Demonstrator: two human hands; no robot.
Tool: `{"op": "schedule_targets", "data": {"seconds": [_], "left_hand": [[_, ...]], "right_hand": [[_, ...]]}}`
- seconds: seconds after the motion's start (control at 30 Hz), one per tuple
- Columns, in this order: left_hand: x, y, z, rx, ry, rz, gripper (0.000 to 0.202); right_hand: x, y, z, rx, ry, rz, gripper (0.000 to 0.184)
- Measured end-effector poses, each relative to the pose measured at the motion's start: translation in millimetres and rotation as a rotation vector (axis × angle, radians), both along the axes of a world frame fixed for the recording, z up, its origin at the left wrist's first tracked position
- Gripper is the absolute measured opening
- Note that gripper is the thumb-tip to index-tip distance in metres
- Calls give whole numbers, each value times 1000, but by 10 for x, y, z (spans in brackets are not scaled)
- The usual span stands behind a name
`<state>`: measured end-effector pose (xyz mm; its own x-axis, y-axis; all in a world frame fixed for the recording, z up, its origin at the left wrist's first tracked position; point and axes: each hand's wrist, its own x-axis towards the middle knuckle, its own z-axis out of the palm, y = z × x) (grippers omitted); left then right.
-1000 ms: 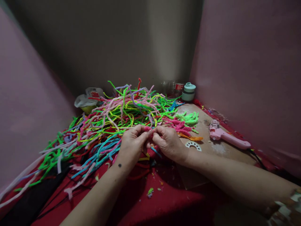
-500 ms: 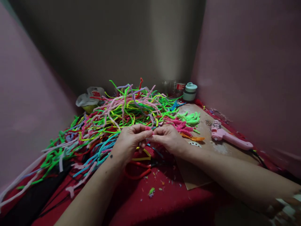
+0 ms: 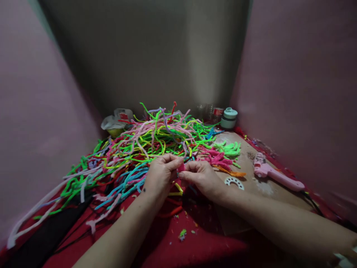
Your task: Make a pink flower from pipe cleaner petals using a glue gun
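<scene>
Just on the near side of the pile of pipe cleaners [image 3: 156, 137], the left hand [image 3: 161, 172] and the right hand [image 3: 205, 179] both pinch a small pink piece [image 3: 181, 168] in their fingertips. It looks light, soft and bendy, probably not slippery, so a gentle hold at opposite edges should suit it, without squashing its pile-like fuzz. Compared with half a second ago, more pink shows between the fingertips, and the white half-ring [image 3: 237, 180] right of the pile is less covered
</scene>
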<state>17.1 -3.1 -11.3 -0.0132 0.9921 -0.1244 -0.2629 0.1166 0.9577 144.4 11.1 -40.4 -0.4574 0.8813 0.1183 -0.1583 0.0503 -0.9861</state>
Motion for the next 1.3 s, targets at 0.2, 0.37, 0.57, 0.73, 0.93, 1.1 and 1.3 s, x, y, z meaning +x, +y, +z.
{"op": "schedule_targets", "data": {"seconds": [0.2,0.37,0.57,0.73,0.93,1.1,1.3], "left_hand": [[-134,30,90,185,369,-47,28],[-207,25,158,137,671,-239,18],[-187,-22,-4,719,1440,-23,19],[-141,-21,-76,697,1449,132,21],[-215,125,16,231,440,167,23],[-99,83,-19,128,205,-122,22],[131,-6,-139,85,87,-271,20]], "right_hand": [[32,63,1,-106,93,-6,20],[33,135,8,-192,182,-74,19],[18,151,15,-120,45,-193,27],[4,183,-5,-188,116,-192,28],[7,215,76,-354,301,-154,24],[34,229,123,-354,391,-155,21],[33,148,70,-208,213,-211,25]]}}
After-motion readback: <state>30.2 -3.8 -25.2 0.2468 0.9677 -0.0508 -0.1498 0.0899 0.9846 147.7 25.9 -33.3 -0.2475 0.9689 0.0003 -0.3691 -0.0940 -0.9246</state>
